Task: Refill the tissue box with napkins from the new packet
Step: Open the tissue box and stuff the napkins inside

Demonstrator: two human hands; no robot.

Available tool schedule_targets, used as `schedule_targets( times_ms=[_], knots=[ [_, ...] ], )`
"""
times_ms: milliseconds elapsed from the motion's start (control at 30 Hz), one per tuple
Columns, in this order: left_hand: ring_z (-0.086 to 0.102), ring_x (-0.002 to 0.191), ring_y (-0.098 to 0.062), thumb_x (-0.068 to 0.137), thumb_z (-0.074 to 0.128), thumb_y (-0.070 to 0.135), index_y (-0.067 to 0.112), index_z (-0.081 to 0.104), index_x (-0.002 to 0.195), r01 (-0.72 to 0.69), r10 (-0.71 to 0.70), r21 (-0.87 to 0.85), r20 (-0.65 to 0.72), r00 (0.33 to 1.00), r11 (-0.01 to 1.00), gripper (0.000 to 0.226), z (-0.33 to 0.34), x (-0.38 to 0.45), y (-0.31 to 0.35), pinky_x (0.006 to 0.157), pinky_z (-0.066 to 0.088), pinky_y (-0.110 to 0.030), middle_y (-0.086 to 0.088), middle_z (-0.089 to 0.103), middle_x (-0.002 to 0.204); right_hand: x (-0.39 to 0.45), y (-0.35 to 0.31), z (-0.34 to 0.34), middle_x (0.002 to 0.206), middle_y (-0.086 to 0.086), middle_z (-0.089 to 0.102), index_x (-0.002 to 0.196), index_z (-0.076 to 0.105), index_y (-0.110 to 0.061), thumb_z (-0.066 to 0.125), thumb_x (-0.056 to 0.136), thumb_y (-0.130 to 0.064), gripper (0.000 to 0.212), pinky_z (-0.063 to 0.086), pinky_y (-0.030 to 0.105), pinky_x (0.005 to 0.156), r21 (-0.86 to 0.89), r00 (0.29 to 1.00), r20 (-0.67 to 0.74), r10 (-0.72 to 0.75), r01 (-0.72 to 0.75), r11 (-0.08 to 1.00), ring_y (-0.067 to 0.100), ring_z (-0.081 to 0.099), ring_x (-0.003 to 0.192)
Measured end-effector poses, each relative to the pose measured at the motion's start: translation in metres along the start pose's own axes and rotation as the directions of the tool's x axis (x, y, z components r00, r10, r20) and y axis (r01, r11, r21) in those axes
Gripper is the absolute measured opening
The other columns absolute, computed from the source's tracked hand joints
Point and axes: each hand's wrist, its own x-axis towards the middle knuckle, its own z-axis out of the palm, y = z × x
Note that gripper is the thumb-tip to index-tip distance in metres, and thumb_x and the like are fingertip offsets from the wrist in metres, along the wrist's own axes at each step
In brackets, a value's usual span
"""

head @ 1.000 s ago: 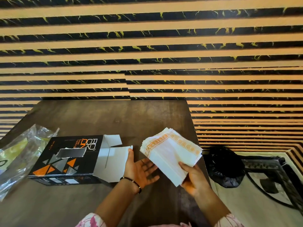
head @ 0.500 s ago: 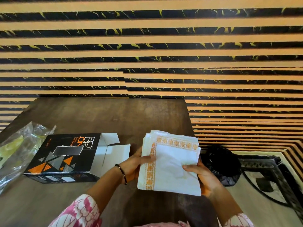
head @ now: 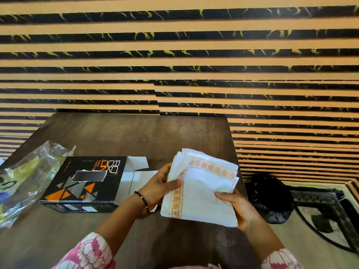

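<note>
- napkins [head: 202,193]: white, orange patterned border
- tissue box [head: 85,179]: black, orange and grey triangles
- table [head: 136,136]: dark brown
- wall [head: 174,55]: tan and black stripes
- sleeves [head: 91,253]: pink-and-white floral

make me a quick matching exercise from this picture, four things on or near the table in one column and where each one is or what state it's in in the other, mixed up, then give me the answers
Things
1. napkin stack
2. tissue box
3. clear plastic packet
4. black bag

Places or states
A. lying on the table with its end flaps open
B. down on the floor, right of the table
C. held in both hands, left hand and right hand
D. crumpled at the table's left edge

Pairs: 1-C, 2-A, 3-D, 4-B
</note>
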Motion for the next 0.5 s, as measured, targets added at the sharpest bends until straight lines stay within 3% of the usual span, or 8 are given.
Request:
schedule_targets(
  times_ms=[167, 300, 400, 500],
  knots=[
    [0.065, 0.088, -0.011, 0.093, 0.047, 0.033, 0.027, 0.041, 0.129, -0.013, 0.074, 0.326, -0.176, 0.982, 0.945, 0.037, -0.028, -0.008, 0.017, 0.064, 0.056, -0.026, 0.001, 0.061, 0.117, 0.018, 0.003, 0.02, 0.092, 0.012, 0.075, 0.11, 0.063, -0.011, 0.062, 0.079, 0.001, 0.034, 0.058, 0.034, 0.055, 0.059, 0.997, -0.069, -0.027, 0.031, 0.998, 0.027, 0.073, 0.076],
    [0.063, 0.095, -0.015, 0.092, 0.046, 0.033, 0.021, 0.046, 0.126, -0.137, 0.278, 0.386, -0.339, 0.899, 0.912, 0.036, -0.076, -0.019, 0.029, 0.079, 0.053, -0.033, -0.005, 0.058, 0.121, 0.033, 0.002, 0.043, 0.095, 0.012, 0.074, 0.113, 0.062, -0.009, 0.058, 0.083, -0.002, 0.032, 0.058, 0.032, 0.051, 0.119, 0.999, -0.054, 0.003, 0.003, 0.993, 0.026, 0.073, 0.075],
    [0.058, 0.1, -0.016, 0.093, 0.049, 0.026, 0.016, 0.052, 0.122, -0.108, 0.494, 0.696, -0.384, 0.78, 0.71, 0.032, -0.114, -0.026, 0.028, 0.085, 0.047, -0.032, -0.006, 0.061, 0.117, 0.045, 0.004, 0.063, 0.098, 0.013, 0.071, 0.117, 0.058, -0.009, 0.059, 0.081, -0.001, 0.037, 0.056, 0.031, 0.048, 0.109, 0.996, -0.087, 0.03, -0.021, 0.994, 0.024, 0.073, 0.071],
    [0.051, 0.118, -0.028, 0.092, 0.049, 0.029, 0.015, 0.049, 0.127, -0.012, 0.479, 0.83, -0.31, 0.821, 0.558, 0.038, -0.146, -0.026, 0.012, 0.101, 0.041, -0.046, -0.01, 0.053, 0.128, 0.06, 0.01, 0.084, 0.104, 0.015, 0.069, 0.124, 0.054, -0.008, 0.064, 0.073, 0.0, 0.052, 0.057, 0.032, 0.051, 0.031, 0.992, -0.117, 0.051, -0.048, 0.998, 0.025, 0.073, 0.073]
  ],
)
